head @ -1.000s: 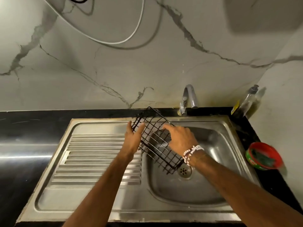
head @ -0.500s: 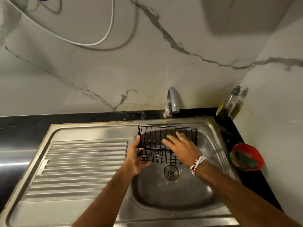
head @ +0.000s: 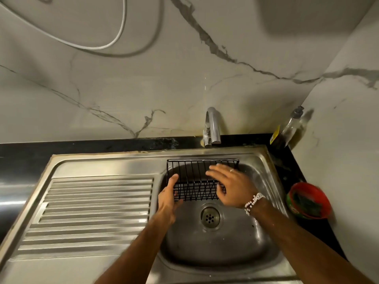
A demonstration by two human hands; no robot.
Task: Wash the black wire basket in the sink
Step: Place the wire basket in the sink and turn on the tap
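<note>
The black wire basket (head: 192, 181) is held over the back of the steel sink bowl (head: 235, 247), below the tap (head: 212, 126). No water is seen running from the tap. My left hand (head: 169, 198) grips the basket's left end, thumb up along its side wire. My right hand (head: 230, 186) lies across the basket's right part with fingers spread and fairly straight, touching the wires; its thumb reaches down to the lower edge. A white bead bracelet sits on my right wrist.
A ribbed steel drainboard (head: 92, 208) lies left of the bowl. The drain (head: 210, 217) is below the basket. A soap bottle (head: 287, 130) stands in the back right corner. A red bowl with a dark green scrubber (head: 308, 201) sits on the black counter at right.
The basket turned from a tilted diagonal to level and lengthwise along the back of the bowl. My right hand's fingers slid across its wires; my left hand shifted to the basket's left end.
</note>
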